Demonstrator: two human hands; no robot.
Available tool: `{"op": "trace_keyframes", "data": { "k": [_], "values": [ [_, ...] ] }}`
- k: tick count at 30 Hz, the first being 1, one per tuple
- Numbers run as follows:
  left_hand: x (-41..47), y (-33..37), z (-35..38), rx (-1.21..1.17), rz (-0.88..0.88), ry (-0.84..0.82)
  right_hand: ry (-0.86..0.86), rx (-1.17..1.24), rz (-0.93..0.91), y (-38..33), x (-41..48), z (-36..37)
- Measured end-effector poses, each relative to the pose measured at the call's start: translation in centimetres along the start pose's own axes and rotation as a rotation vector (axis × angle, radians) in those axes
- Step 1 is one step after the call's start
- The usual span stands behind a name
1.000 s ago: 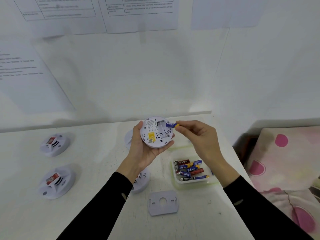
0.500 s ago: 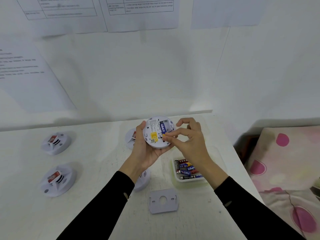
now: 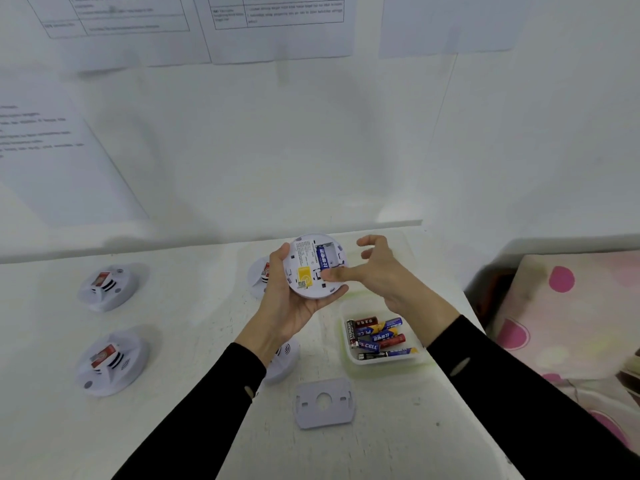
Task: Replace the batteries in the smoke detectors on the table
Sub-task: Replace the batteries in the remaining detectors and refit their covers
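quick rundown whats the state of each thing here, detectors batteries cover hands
held smoke detector: back up, cover off, gripped by left hand
blue battery: lying in the held detector's bay
right hand: thumb presses at battery's lower end, fingers spread
cover plate: off, flat on table
battery box: open, loose batteries inside
far left detector: sitting on table, untouched
near left detector: same

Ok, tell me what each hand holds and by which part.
The left hand grips the smoke detector by its rim. The right hand holds nothing; its thumb touches the lower end of the blue battery.
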State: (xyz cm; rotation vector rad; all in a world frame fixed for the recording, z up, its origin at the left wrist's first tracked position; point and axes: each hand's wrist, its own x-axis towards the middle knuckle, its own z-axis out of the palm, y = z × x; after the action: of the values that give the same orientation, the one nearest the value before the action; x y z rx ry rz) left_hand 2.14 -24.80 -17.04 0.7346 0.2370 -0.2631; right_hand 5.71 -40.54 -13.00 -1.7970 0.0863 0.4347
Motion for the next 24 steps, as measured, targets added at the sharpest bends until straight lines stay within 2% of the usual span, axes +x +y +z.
{"op": "trace_keyframes", "data": {
  "k": [3, 5, 7, 9, 11, 18, 24],
  "values": [
    [0.1, 0.7, 0.0, -0.022, 0.011, -0.012, -0.081, 0.051, -0.082, -1.1, 1.0, -2.2],
    [0.0, 1.1, -0.1, -0.061, 0.017, -0.017, -0.015, -0.066, -0.155, -0.9, 3.0, -4.3],
    [-0.1, 1.2, 0.0, -0.080, 0.014, -0.029, -0.025, -0.457, -0.168, 0.2, 5.2, -6.0],
    [-0.3, 1.3, 0.1, -0.060, 0.000, -0.044, -0.155, -0.868, -0.122, 1.3, 6.9, -6.6],
    [-0.5, 1.2, 0.3, -0.043, -0.012, -0.052, -0.210, -1.043, -0.100, 2.0, 8.1, -6.7],
    [-0.6, 1.1, 0.3, -0.043, -0.048, -0.041, -0.228, -1.326, -0.063, 2.2, 10.8, -6.5],
    [-0.6, 1.1, 0.1, -0.048, -0.052, -0.031, -0.262, -1.348, -0.138, 3.1, 11.1, -6.4]
  ]
}}
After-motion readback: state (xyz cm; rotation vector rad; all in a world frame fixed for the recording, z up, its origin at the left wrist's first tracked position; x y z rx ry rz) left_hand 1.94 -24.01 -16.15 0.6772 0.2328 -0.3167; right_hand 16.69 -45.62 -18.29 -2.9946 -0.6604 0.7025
